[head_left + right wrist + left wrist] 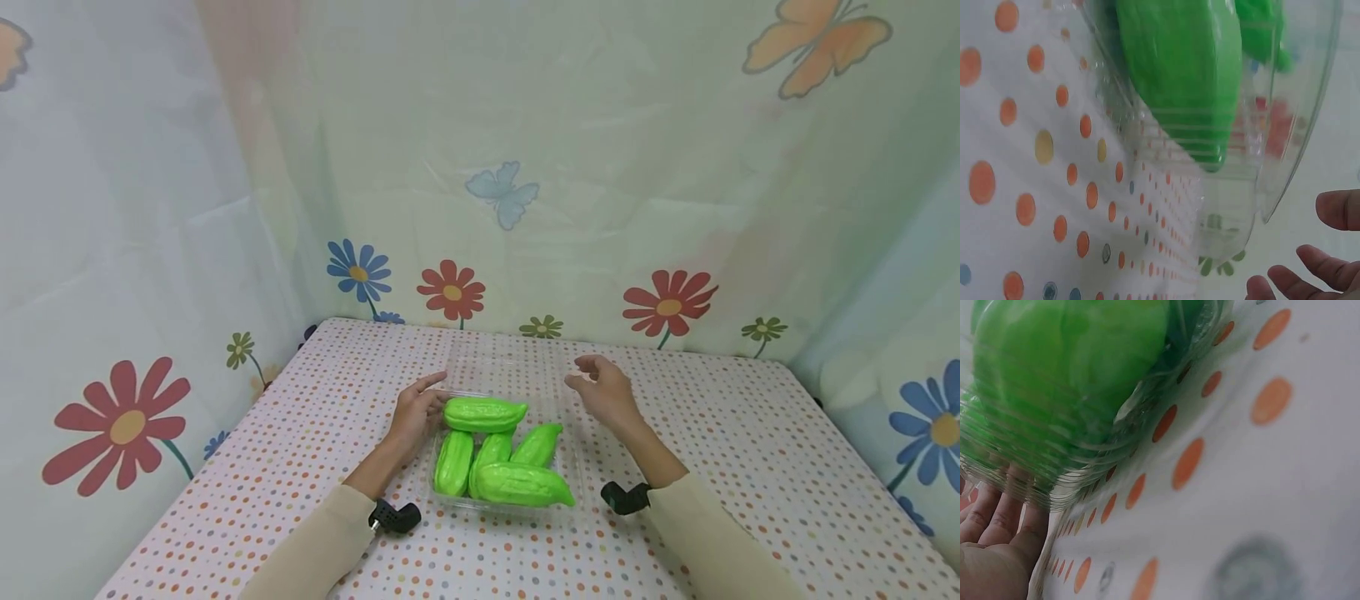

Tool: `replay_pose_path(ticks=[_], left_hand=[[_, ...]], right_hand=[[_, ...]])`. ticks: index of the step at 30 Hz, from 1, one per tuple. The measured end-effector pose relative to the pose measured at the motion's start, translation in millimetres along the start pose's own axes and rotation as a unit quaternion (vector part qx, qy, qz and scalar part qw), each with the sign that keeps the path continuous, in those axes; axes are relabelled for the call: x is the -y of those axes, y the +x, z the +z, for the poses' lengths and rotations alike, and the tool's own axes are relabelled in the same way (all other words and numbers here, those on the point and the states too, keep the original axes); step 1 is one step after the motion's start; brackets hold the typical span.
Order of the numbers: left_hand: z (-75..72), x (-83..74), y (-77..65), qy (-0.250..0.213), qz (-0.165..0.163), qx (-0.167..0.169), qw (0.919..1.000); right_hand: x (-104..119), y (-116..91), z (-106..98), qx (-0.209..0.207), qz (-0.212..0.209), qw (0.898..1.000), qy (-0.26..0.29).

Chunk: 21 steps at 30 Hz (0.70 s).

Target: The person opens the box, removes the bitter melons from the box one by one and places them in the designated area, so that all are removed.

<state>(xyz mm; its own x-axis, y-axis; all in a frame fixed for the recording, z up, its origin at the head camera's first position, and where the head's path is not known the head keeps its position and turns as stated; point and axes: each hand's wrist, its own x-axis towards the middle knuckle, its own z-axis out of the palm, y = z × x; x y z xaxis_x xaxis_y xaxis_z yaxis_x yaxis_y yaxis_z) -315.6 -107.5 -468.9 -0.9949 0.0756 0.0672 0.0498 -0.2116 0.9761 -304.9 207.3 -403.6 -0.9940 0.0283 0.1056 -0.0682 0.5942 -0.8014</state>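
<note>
A clear plastic box point(570, 450) stands on the table and holds several bright green ridged gourds, one point(483, 413) lying across the back and another point(521, 485) along the front. Its see-through lid point(506, 367) is tilted back behind it. At the box's back left corner is my left hand point(412, 417); in the left wrist view its extended fingers point(1004, 515) touch the ribbed side wall. My right hand point(609, 396) hovers beside the right edge of the lid, fingers loosely bent and apart from the plastic, with nothing in them.
Under the box spreads a white cloth point(720, 433) with coloured dots. Printed curtains point(585, 242) with flowers and butterflies hang behind the table and on both sides. A small black wrist device point(397, 517) is on the left wrist, another point(625, 497) on the right.
</note>
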Motion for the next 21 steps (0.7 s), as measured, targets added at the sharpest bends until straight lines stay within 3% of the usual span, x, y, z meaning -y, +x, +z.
replay_pose_path(ticks=[10, 21], left_hand=[[1.6, -2.3, -0.6, -0.007, -0.004, -0.009, 0.9999], [0.4, -0.3, -1.4, 0.007, 0.006, -0.008, 0.9999]], right_hand=[[24, -20, 1, 0.024, -0.062, 0.998, -0.016], [39, -49, 3, 0.112, -0.155, 0.981, -0.046]])
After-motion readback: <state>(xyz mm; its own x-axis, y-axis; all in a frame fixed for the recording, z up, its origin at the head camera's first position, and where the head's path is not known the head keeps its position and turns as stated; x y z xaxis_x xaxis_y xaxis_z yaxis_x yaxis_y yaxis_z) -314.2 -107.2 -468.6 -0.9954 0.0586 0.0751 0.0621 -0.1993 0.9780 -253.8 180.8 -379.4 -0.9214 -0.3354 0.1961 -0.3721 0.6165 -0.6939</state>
